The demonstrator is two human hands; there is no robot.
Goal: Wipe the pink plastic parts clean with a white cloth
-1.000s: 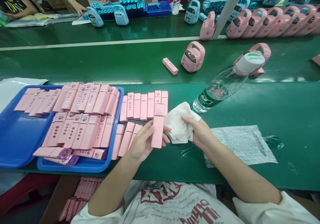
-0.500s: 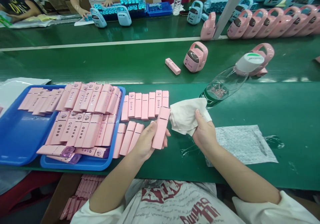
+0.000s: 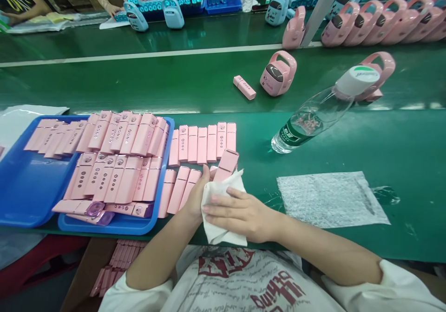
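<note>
In my left hand (image 3: 195,200) is a pink rectangular plastic piece (image 3: 227,162), a silver line near its upper end. A white cloth (image 3: 219,230) covers its lower part and hides most of my left fingers. My right hand (image 3: 244,214) presses the cloth against the piece, its fingers laid together across it. Just left of my hands, several similar pink pieces (image 3: 179,189) lie on the green table. Behind them stretches another row of pink pieces (image 3: 202,145).
Two blue trays (image 3: 139,230) sit at left, loaded with pink pieces. A bottle (image 3: 294,131) with a white cap leans at right, behind a grey-white sheet (image 3: 334,200). Pink handled cases (image 3: 278,75) stand farther back. Across the table, other people work near blue parts (image 3: 170,5).
My right hand has moved left and brought the cloth onto the pink piece. The piece has tilted and now sits partly under the cloth. The camera view has shifted slightly.
</note>
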